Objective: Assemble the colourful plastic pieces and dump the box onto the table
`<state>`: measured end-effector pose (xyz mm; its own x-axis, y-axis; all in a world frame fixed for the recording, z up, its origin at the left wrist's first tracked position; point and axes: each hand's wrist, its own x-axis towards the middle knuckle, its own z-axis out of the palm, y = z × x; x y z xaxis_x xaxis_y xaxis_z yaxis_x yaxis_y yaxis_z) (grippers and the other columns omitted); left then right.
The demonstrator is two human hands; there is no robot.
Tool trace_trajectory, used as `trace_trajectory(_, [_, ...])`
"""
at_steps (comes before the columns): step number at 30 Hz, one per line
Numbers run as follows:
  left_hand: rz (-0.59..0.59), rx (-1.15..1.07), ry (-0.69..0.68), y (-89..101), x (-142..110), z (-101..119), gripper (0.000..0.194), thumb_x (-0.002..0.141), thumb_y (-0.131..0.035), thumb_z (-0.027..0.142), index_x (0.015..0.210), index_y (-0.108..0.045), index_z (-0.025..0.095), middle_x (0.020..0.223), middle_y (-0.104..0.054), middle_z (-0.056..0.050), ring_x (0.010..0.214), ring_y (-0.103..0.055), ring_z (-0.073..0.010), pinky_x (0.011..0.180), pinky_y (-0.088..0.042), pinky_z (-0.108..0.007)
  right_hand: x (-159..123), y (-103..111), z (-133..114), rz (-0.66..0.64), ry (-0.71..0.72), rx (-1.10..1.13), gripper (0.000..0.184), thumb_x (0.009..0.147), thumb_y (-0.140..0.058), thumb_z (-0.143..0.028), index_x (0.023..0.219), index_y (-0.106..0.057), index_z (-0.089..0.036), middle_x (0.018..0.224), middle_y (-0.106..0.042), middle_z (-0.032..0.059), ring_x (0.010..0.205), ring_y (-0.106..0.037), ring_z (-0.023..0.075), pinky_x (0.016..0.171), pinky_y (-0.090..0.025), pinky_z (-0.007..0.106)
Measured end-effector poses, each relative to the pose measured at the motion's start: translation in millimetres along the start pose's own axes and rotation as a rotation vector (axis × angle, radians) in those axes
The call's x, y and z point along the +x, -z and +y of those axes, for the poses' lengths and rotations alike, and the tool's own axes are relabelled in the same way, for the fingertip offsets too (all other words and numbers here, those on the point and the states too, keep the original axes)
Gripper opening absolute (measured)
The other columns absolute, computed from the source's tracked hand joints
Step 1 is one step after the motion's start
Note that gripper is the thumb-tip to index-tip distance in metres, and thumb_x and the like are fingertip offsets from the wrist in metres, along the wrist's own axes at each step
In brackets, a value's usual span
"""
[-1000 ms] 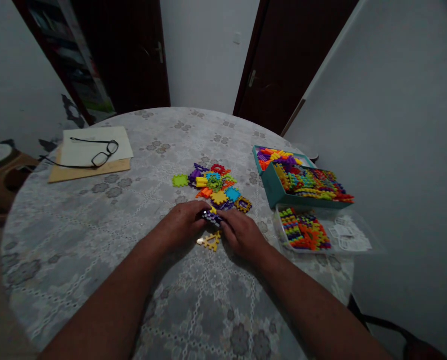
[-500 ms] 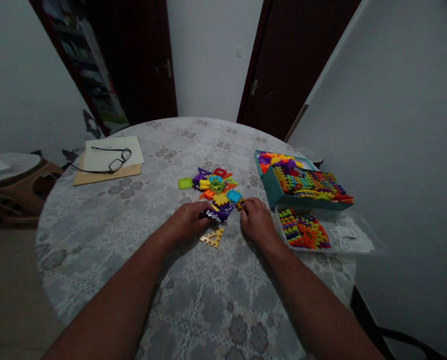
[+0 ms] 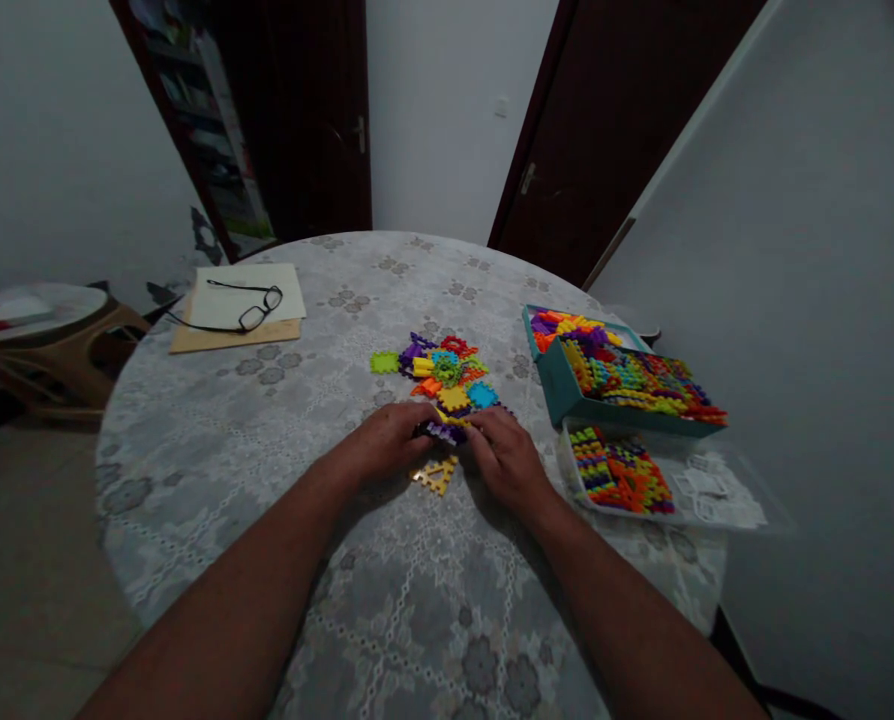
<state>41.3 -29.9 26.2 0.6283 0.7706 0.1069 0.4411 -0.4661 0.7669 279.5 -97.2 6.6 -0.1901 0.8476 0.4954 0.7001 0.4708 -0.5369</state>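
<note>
My left hand (image 3: 396, 440) is closed on a purple interlocking building piece (image 3: 447, 432) with toothed edges. From the other side, my right hand (image 3: 511, 455) pinches a yellow building piece (image 3: 456, 418) against the purple one; the fingers hide part of both. Just below the hands lies a pale yellow triangular piece (image 3: 434, 474) with a cut-out middle. Beyond them is a loose heap of toothed pieces, among them a yellow square (image 3: 454, 399), a blue square (image 3: 483, 394), a green gear-like piece (image 3: 447, 371) and a lime square (image 3: 384, 362).
At the right stand a teal box (image 3: 567, 395) full of colourful pieces, its lid (image 3: 531, 330) holding more, and a clear plastic tray (image 3: 571, 465) with coloured and white pieces. Eyeglasses (image 3: 252, 318) rest on papers (image 3: 289, 290) at the left of the round table (image 3: 214, 440).
My right hand has moved left with the yellow piece, bringing it against the purple piece in my left hand. The view has shifted slightly to the left.
</note>
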Motion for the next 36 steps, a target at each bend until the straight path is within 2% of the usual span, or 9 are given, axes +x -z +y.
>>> trace_trajectory(3, [0.010,0.005,0.006,0.2,0,1,0.017,0.093,-0.067,0.020,0.105,-0.079,0.026,0.098,-0.079,-0.005,0.093,-0.070,-0.0252,0.094,-0.051,-0.038,-1,-2,0,-0.052,0.018,0.050,0.026,0.114,-0.052,-0.027,0.121,-0.077,-0.021,0.111,-0.079,0.0086,0.106,-0.074,0.0230,0.098,-0.060,0.037])
trace_trajectory(6, [0.008,0.007,0.016,0.4,0,2,0.021,0.095,-0.068,0.023,0.113,-0.079,0.027,0.098,-0.080,-0.005,0.094,-0.072,-0.0257,0.095,-0.051,-0.038,-2,-5,0,-0.042,0.021,0.040,0.030,0.113,-0.052,-0.024,0.132,-0.074,-0.021,0.123,-0.079,0.0112,0.116,-0.074,0.0242,0.105,-0.060,0.040])
trace_trajectory(9, [0.015,0.011,0.017,0.2,0,1,0.026,0.095,-0.068,0.023,0.118,-0.078,0.027,0.103,-0.081,-0.005,0.097,-0.074,-0.0266,0.095,-0.051,-0.038,-4,-8,1,-0.063,0.015,0.020,0.035,0.108,-0.060,-0.024,0.142,-0.070,-0.020,0.132,-0.078,0.0126,0.121,-0.074,0.0255,0.107,-0.060,0.041])
trace_trajectory(12, [0.027,0.021,0.009,-0.4,0,-3,0.029,0.094,-0.068,0.022,0.120,-0.079,0.027,0.113,-0.083,-0.007,0.105,-0.075,-0.0278,0.098,-0.052,-0.039,-6,-11,4,-0.079,0.020,0.017,0.035,0.106,-0.062,-0.021,0.140,-0.071,-0.020,0.130,-0.078,0.0127,0.119,-0.074,0.0253,0.106,-0.060,0.040])
trace_trajectory(18, [0.040,0.039,-0.019,-2.4,2,-7,0.035,0.094,-0.067,0.025,0.126,-0.080,0.028,0.124,-0.083,-0.008,0.113,-0.077,-0.0304,0.105,-0.056,-0.044,-4,-14,9,0.005,-0.059,-0.008,0.032,0.106,-0.059,-0.019,0.134,-0.074,-0.020,0.125,-0.080,0.0123,0.116,-0.075,0.0255,0.107,-0.060,0.040])
trace_trajectory(24, [0.100,0.059,-0.074,-7.1,4,-16,0.046,0.095,-0.067,0.031,0.140,-0.077,0.028,0.140,-0.080,-0.011,0.126,-0.076,-0.0337,0.115,-0.056,-0.051,-2,-17,7,-0.013,-0.086,-0.027,0.034,0.107,-0.061,-0.020,0.138,-0.072,-0.020,0.128,-0.079,0.0135,0.117,-0.073,0.0260,0.108,-0.058,0.042])
trace_trajectory(28, [0.109,0.044,-0.093,-7.4,4,-16,0.046,0.095,-0.068,0.036,0.139,-0.078,0.027,0.142,-0.079,-0.012,0.129,-0.076,-0.0356,0.117,-0.056,-0.054,-1,-15,3,-0.063,-0.030,0.015,0.036,0.105,-0.061,-0.018,0.140,-0.071,-0.018,0.130,-0.077,0.0150,0.120,-0.072,0.0265,0.108,-0.059,0.043])
trace_trajectory(33, [0.072,0.062,-0.064,-6.2,5,-11,0.046,0.098,-0.063,0.039,0.140,-0.077,0.027,0.139,-0.080,-0.011,0.127,-0.076,-0.0336,0.116,-0.056,-0.049,0,-7,-3,-0.099,-0.002,0.061,0.047,0.096,-0.060,-0.011,0.142,-0.070,-0.017,0.130,-0.076,0.0144,0.119,-0.072,0.0265,0.109,-0.058,0.044])
trace_trajectory(36, [0.067,0.074,-0.060,-7.4,7,-13,0.048,0.097,-0.063,0.038,0.141,-0.076,0.024,0.136,-0.081,-0.013,0.122,-0.078,-0.0339,0.114,-0.057,-0.049,-1,-7,-6,-0.093,-0.009,0.072,0.047,0.097,-0.070,-0.021,0.144,-0.068,-0.017,0.132,-0.075,0.0148,0.121,-0.071,0.0274,0.110,-0.058,0.044])
